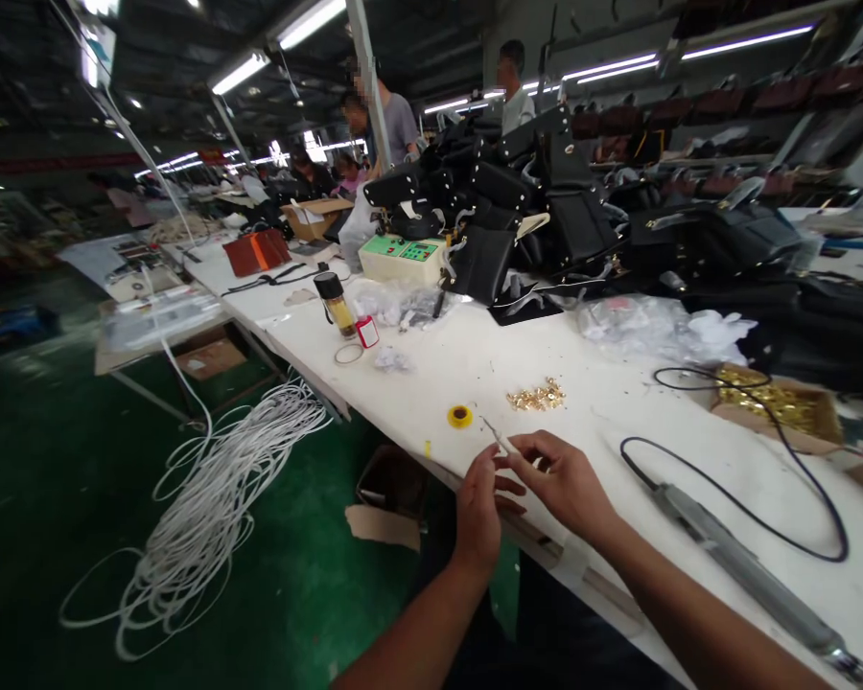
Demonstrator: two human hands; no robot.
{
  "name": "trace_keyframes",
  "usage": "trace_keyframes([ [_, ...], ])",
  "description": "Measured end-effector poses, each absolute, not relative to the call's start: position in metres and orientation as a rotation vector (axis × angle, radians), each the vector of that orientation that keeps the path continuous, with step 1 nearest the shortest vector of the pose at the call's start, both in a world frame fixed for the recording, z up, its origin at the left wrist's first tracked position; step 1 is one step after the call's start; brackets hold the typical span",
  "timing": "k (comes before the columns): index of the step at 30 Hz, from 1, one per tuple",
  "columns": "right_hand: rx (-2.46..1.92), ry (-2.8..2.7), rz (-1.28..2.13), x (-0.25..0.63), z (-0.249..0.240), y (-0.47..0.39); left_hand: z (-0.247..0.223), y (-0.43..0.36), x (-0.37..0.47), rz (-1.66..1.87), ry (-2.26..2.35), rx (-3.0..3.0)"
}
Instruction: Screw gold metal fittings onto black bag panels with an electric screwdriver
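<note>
My right hand (565, 479) is closed in a pinch on a slim pale-handled tool (503, 441) with a thin dark tip, which points up and left. Close beside it, my left hand (478, 503) has its thumb and forefinger together near the tool's handle, the other fingers loosely curled. Whatever sits in that left pinch is too small to make out. Just beyond the tool tip lies a yellow roll of tape (460, 416). A small heap of gold-coloured metal fittings (537, 395) is spread on the white table (417, 402).
A grey electric screwdriver (748, 565) with a black cord lies at right, near a box of gold fittings (781, 407). Black bags (489, 249), a green-panelled control box (403, 259) and a bottle (336, 305) stand behind. White cable (208, 517) is heaped on the floor. Other people work beyond.
</note>
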State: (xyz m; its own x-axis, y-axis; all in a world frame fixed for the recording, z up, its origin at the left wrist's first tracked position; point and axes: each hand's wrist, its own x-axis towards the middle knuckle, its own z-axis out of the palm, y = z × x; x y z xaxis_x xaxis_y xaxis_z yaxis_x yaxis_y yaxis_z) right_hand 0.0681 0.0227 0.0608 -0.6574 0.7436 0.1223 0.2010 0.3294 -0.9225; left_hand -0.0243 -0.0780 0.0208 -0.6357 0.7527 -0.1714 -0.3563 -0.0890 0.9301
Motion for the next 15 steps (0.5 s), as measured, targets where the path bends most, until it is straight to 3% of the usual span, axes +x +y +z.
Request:
trace_keyframes([
  [4,-0.732,-2.229,1.121,0.062,0.042,0.008,0.030,-0.087,-0.031,1.888,1.368,0.411],
  [10,-0.501,-2.396,1.353,0.044,0.045,0.009,0.023,-0.128,-0.055,1.842,1.484,0.263],
  [15,-0.623,-2.381,1.251,0.023,0.047,0.025,0.015,-0.168,-0.069,1.796,1.582,0.211],
])
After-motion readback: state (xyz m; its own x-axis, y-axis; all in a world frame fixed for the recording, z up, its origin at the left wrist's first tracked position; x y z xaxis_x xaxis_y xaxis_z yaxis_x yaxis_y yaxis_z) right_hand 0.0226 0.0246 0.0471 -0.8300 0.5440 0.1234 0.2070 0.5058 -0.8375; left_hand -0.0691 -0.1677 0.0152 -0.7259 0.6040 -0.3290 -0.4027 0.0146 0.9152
